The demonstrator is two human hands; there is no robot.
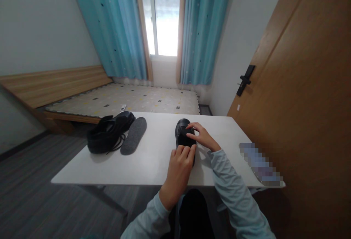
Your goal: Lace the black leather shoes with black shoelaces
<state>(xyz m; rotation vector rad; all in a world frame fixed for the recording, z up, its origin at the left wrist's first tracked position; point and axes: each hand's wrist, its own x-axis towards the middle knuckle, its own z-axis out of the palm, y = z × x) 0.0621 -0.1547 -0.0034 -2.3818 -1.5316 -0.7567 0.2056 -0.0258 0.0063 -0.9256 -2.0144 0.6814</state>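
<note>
A black shoe (181,125) stands on the white table (156,151) in front of me, its toe pointing away. My left hand (179,162) lies over the shoe's near part with its fingers curled round it; the fingertips are hidden. From the right, my right hand (203,136) reaches over the shoe's upper, thumb and forefinger apart and close to or touching it. At the table's left is a second black shoe (102,136) with loose laces. A dark grey insole (134,136) lies flat right beside that shoe.
A blurred-out flat object (260,164) lies at the table's right edge. Behind the table is a bed (153,98) with a small white item (123,107) near its edge. A wooden door (301,85) stands close on the right. Blue curtains (120,30) flank the window.
</note>
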